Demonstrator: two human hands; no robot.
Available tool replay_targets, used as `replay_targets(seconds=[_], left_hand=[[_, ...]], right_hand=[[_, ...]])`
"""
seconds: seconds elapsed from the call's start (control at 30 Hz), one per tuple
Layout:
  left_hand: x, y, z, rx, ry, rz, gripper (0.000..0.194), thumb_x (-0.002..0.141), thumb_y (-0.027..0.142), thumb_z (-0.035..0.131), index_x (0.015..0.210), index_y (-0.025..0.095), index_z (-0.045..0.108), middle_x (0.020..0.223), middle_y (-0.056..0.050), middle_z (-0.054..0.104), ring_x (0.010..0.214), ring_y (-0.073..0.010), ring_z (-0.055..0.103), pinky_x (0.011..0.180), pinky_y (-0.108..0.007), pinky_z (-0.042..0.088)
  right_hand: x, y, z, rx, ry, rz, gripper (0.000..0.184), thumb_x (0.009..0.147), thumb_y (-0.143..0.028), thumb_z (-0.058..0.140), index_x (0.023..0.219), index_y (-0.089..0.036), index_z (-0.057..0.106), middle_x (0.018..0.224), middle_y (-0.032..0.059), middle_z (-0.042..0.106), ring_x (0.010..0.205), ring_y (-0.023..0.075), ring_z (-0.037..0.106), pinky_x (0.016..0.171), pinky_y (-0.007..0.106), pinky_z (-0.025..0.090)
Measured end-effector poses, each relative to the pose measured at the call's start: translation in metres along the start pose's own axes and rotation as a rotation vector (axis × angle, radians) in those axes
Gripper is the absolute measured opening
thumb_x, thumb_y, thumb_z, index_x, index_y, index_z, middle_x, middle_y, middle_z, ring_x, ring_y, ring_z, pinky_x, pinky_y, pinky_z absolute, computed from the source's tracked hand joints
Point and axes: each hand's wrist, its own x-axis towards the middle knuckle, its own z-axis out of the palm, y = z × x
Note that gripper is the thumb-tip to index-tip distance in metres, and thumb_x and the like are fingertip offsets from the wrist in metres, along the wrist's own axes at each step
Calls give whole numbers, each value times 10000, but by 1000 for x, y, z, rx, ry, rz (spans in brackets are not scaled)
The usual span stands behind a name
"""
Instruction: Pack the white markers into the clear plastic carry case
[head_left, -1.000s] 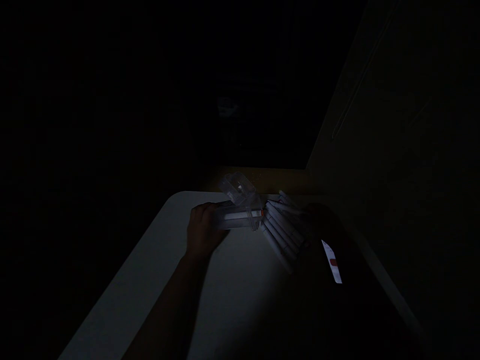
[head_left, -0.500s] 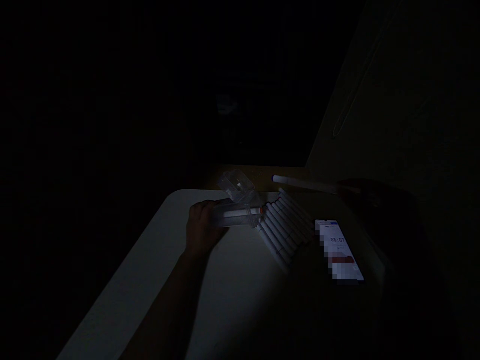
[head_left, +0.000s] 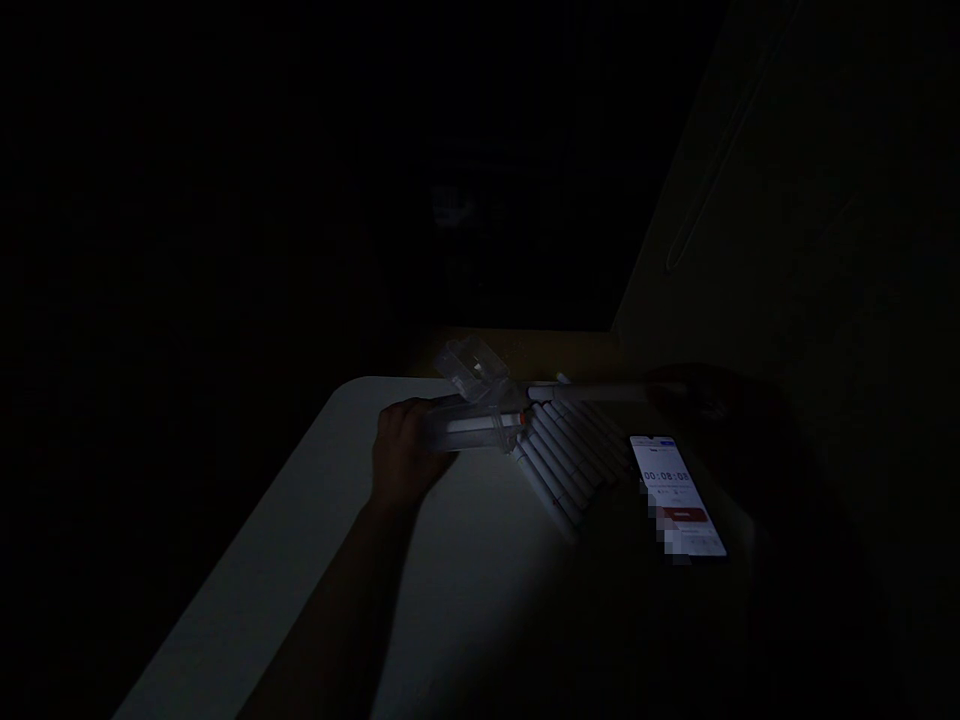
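My left hand [head_left: 405, 445] is closed around a clear plastic case [head_left: 469, 437] lying on its side, its mouth facing right. Inside the case is a white marker [head_left: 480, 424] with an orange-red end. The case's clear lid [head_left: 472, 365] stands open at the back. In deep shadow on the right, my right hand [head_left: 694, 392] grips another white marker [head_left: 592, 393], held nearly level with its tip close to the case's mouth. Below that tip, several white markers [head_left: 559, 455] lie side by side in a slanting row. Darkness hides most of the right hand's fingers.
A lit phone [head_left: 679, 497] showing a running timer lies right of the marker row. The pale table [head_left: 450, 600] has a rounded far-left corner. A wall with a hanging cord [head_left: 694, 220] rises on the right. Most of the surroundings are black.
My right hand has moved left and slightly down, carrying its marker closer to the case's mouth. The left hand and case have stayed nearly still.
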Motion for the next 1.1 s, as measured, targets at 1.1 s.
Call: replay_targets(seconds=[1.1], left_hand=[[13, 16, -20, -12, -48, -11, 482, 692, 350, 692, 1114, 171, 544, 1076, -110, 611, 1014, -281, 539, 887, -403, 431]], right_hand=[[16, -15, 34, 11, -278, 119, 296, 812, -165, 506, 1018, -183, 719, 1021, 66, 730, 945, 190, 681, 873, 307, 515]])
